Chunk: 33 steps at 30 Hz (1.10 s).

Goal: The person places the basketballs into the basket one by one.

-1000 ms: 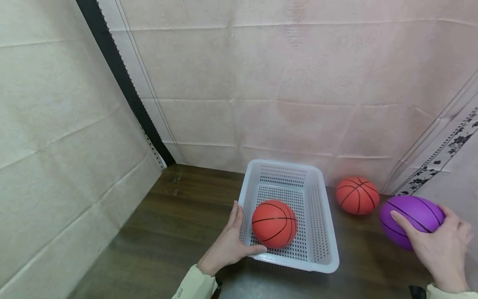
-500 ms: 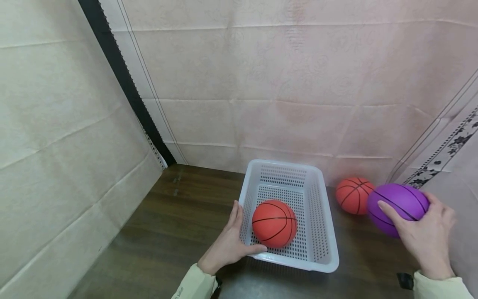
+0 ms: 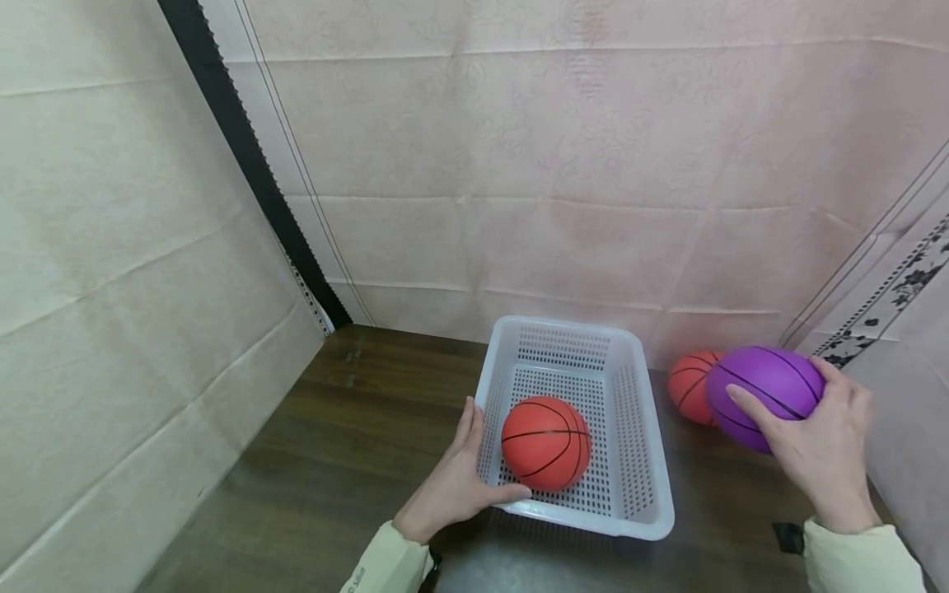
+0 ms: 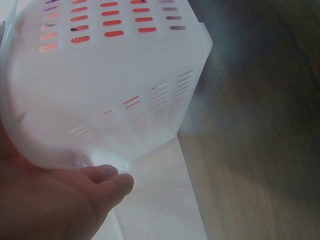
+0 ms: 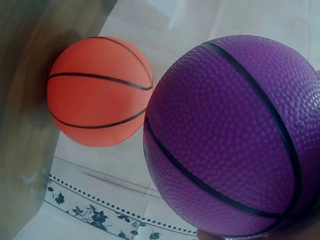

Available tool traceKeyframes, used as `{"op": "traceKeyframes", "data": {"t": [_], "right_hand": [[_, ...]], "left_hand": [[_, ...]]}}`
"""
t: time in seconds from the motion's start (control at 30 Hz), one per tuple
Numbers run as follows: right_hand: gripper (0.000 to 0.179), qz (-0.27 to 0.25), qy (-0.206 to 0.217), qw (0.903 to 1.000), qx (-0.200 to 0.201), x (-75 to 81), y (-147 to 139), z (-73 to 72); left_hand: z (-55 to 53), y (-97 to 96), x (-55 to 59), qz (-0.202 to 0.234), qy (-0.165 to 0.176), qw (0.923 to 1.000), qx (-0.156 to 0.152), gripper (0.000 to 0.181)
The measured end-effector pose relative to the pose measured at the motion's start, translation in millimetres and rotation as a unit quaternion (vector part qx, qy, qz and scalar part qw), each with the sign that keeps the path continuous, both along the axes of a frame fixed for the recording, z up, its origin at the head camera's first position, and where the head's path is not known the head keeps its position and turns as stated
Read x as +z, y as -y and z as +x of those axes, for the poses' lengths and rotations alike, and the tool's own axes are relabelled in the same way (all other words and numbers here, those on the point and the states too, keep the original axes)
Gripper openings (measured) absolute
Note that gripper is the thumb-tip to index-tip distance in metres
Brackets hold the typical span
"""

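A white plastic basket (image 3: 630, 445) with slotted walls stands on the table, one red mini basketball (image 3: 544, 445) inside it near its front left. My left hand (image 3: 454, 487) grips the basket at its front left corner, thumb over the near rim and fingers along the left side. To the right, my right hand (image 3: 823, 441) holds a purple mini basketball (image 3: 764, 395), thumb on the near side and fingers round the far right. Partly hidden behind the purple ball is a second red mini basketball (image 3: 688, 391); the right wrist view shows this red basketball (image 5: 100, 92) more fully.
Behind the basket, a pale creased cloth (image 3: 578, 181) hangs like a wall, with more cloth at the left and right sides. A floral border (image 3: 882, 305) runs down the right corner. Dark wooden tabletop (image 3: 356, 445) extends to the basket's left.
My right hand has carried the purple basketball left and farther back, so it now covers part of the red one. My left hand and the basket stay in place.
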State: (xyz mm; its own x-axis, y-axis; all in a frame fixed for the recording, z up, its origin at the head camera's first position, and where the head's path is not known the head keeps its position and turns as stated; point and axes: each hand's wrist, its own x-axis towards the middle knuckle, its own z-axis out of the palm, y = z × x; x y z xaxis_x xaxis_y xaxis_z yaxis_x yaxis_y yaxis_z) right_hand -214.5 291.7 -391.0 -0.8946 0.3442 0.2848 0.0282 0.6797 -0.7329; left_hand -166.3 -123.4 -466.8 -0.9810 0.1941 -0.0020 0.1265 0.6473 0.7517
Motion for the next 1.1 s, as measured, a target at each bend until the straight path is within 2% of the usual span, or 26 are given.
{"op": "traceKeyframes", "data": {"t": [0.2,0.5,0.8,1.1], "right_hand": [[0.109,0.007,0.010,0.9998,0.016,3.8,7,-3.1],[0.109,0.019,-0.001,0.9994,0.027,5.7,18,-6.3],[0.106,0.032,-0.037,0.9972,0.056,9.0,30,-9.8],[0.104,0.048,-0.049,0.9938,0.087,11.7,36,-12.9]], "left_hand": [[0.4,0.1,0.2,0.001,0.002,1.0000,-0.001,0.131],[0.2,1.2,-3.2,0.003,-0.003,1.0000,0.000,0.130],[-0.7,1.2,-4.8,0.002,0.001,1.0000,0.002,0.131],[-1.2,0.0,-5.5,0.004,-0.004,1.0000,0.000,0.131]]}}
